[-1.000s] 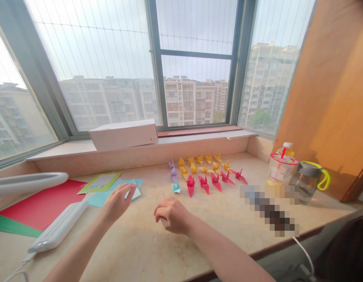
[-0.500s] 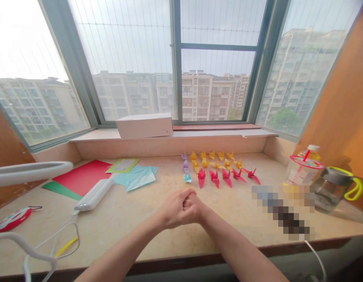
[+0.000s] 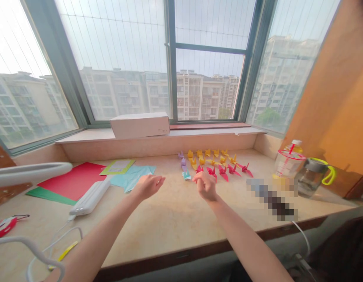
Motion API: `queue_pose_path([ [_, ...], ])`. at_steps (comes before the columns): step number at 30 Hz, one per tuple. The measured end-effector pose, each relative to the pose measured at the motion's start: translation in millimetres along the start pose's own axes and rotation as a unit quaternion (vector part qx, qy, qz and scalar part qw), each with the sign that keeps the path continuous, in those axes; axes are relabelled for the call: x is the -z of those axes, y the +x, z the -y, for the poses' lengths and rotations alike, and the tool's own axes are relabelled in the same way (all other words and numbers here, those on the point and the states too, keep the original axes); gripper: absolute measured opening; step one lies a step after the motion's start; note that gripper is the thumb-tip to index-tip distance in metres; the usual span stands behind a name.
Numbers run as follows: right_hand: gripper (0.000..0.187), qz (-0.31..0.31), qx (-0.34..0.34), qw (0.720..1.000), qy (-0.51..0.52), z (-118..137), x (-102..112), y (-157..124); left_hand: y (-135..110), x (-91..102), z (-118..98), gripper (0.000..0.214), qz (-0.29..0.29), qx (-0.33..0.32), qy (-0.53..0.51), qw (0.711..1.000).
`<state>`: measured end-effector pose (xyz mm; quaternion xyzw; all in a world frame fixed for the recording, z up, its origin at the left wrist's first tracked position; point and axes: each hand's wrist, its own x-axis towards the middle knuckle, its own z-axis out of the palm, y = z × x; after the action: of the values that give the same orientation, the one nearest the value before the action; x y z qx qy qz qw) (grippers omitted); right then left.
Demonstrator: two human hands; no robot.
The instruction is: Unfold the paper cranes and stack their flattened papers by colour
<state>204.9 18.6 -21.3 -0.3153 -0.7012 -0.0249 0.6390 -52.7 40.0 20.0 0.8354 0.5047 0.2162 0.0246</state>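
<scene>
My left hand [image 3: 147,186] hovers over the beige stone counter [image 3: 169,219] with its fingers stretched out and nothing in it, close to the teal paper sheets [image 3: 131,176]. My right hand [image 3: 205,185] has its fingers curled and sits just in front of the leftmost of several red paper cranes [image 3: 219,171]. I cannot tell whether it touches that crane. Behind these stand yellow cranes [image 3: 211,156], purple cranes [image 3: 183,161] and one light blue crane [image 3: 186,175].
A red sheet [image 3: 72,181], a green sheet [image 3: 49,195] and a yellow-green card [image 3: 118,166] lie at the left beside a white lamp base [image 3: 89,197] with cables. A white box [image 3: 139,124] rests on the sill. A red-lidded cup [image 3: 289,164] and a jug [image 3: 315,176] stand at the right.
My hands were clasped together half a second ago; now they are apart. The left has gone toward the teal paper and opened, and the right has moved forward to the red cranes.
</scene>
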Motion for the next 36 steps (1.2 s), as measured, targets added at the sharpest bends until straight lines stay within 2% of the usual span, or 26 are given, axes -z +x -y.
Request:
queue_pose_path([
  [3, 0.028, -0.049, -0.069, 0.996, -0.037, -15, 9, 5, 7, 6.3, 24, 0.045, -0.028, 0.006, 0.050, 0.998],
  [6, 0.027, -0.051, -0.088, 0.993, -0.057, -24, 8, 9, 14, -0.6, 30, 0.043, -0.057, -0.004, 0.084, 0.995],
  [10, 0.025, -0.005, -0.071, 0.995, -0.063, -27, 0, 11, 14, -19.2, 27, 0.043, -0.087, -0.039, 0.103, 0.990],
  [11, 0.025, 0.007, -0.066, 0.996, -0.062, -27, -2, 10, 12, -23.7, 25, 0.044, -0.097, -0.082, 0.113, 0.985],
  [15, 0.026, 0.044, -0.052, 0.996, -0.052, -25, -5, 8, 1, -38.4, 18, 0.043, -0.092, -0.153, 0.093, 0.980],
  [20, 0.026, 0.088, -0.018, 0.996, -0.021, -6, -3, 6, -7, -48.7, 4, 0.041, -0.105, -0.199, 0.058, 0.973],
  [23, 0.025, 0.108, 0.028, 0.994, 0.014, 17, -6, 2, -9, -48.7, -4, 0.041, -0.109, -0.213, 0.052, 0.970],
  [25, 0.024, 0.136, 0.123, 0.983, 0.030, 32, -8, -1, -11, -47.4, -8, 0.041, -0.102, -0.218, 0.047, 0.969],
  [26, 0.023, 0.154, 0.184, 0.971, 0.013, 38, -8, -1, -11, -46.7, -9, 0.042, -0.099, -0.220, 0.045, 0.969],
  [28, 0.023, 0.206, 0.302, 0.929, -0.059, 44, -8, 3, -12, -46.1, -11, 0.042, -0.094, -0.225, 0.041, 0.969],
  [30, 0.026, 0.247, 0.348, 0.896, -0.122, 39, -8, 12, -13, -46.2, -12, 0.041, -0.092, -0.227, 0.035, 0.969],
  [31, 0.025, 0.254, 0.327, 0.900, -0.138, 33, -9, 18, -13, -46.4, -12, 0.041, -0.091, -0.226, 0.032, 0.969],
  [33, 0.019, 0.245, 0.221, 0.931, -0.158, 18, -13, 30, -14, -46.3, -12, 0.040, -0.088, -0.221, 0.031, 0.971],
  [36, 0.023, 0.235, 0.104, 0.938, -0.233, -7, -24, 40, -15, -45.7, -14, 0.040, -0.073, -0.217, 0.035, 0.973],
])
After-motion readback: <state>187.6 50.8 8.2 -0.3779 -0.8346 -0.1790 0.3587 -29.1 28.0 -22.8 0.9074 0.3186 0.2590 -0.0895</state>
